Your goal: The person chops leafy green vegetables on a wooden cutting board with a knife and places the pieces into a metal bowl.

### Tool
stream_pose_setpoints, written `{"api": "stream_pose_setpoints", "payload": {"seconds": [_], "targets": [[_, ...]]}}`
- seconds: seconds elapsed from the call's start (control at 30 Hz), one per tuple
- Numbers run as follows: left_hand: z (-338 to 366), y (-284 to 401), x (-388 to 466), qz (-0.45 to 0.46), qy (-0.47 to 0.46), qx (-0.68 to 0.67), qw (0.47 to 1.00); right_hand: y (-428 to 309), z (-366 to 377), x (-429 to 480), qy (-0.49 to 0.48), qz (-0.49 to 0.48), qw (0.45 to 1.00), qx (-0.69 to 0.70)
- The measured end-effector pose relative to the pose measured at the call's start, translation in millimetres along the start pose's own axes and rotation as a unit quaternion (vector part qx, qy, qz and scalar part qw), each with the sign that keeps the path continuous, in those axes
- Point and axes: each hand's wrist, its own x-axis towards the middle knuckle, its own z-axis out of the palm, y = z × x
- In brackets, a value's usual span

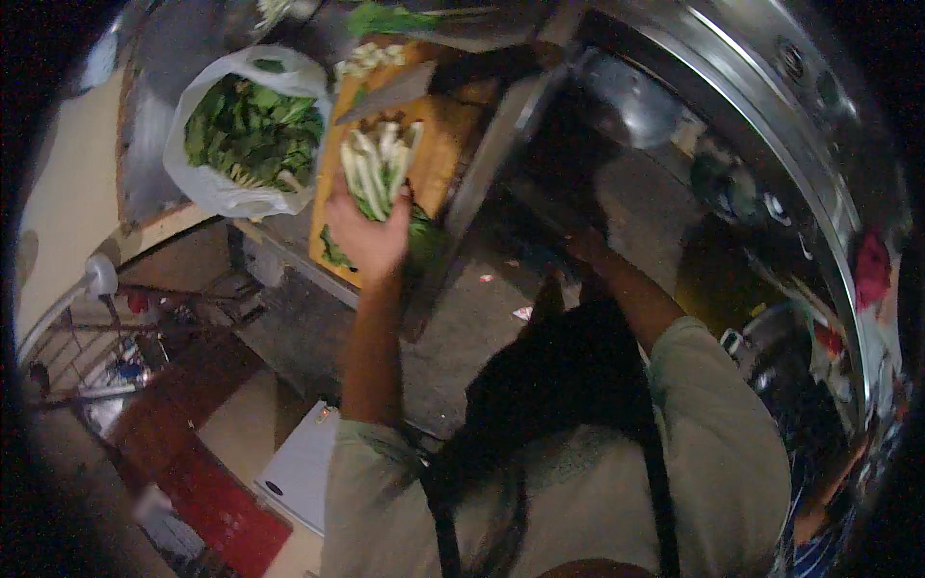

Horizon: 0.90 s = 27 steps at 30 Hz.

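Observation:
A bunch of leafy greens with pale stems point(376, 160) lies on a wooden cutting board point(441, 137). My left hand point(372, 231) grips the bunch from the near side, thumb on its right. Beyond the stems, a knife point(394, 90) rests across the board, its dark handle end towards the right. Small pale cut pieces point(372, 59) are at the board's far end. Left of the board, touching or very near it, stands an open white plastic bag point(181, 155) full of green leaves point(253, 134). My right hand point(584, 247) is low at the right in deep shadow; whether it holds anything cannot be told.
More greens point(390, 18) lie past the board. A metal counter edge point(484, 166) runs along its right side. A shiny metal bowl or pan point(632, 101) sits farther right, near a curved metal rim point(766, 108). Another person's arm point(831, 491) shows at the lower right.

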Motion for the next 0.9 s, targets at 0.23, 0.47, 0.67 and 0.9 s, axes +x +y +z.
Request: {"api": "stream_pose_setpoints", "payload": {"seconds": [0.23, 0.47, 0.67, 0.9], "targets": [[-0.6, -3.8, -37.0, -0.046, 0.000, 0.017, 0.999, -4.1, 53.5, 117.6, -0.150, -0.053, 0.986, -0.053], [-11.9, 11.6, -49.3, -0.089, -0.036, 0.011, 0.995, 12.7, 90.0, 186.2, -0.188, -0.083, 0.964, -0.166], [-18.8, 8.8, -63.1, -0.068, 0.013, -0.017, 0.997, 33.6, 71.9, 204.4, -0.203, -0.067, 0.952, -0.218], [-19.2, 14.0, -74.1, -0.087, -0.003, 0.009, 0.996, 56.8, 40.2, 192.6, -0.212, -0.062, 0.956, -0.193]]}}
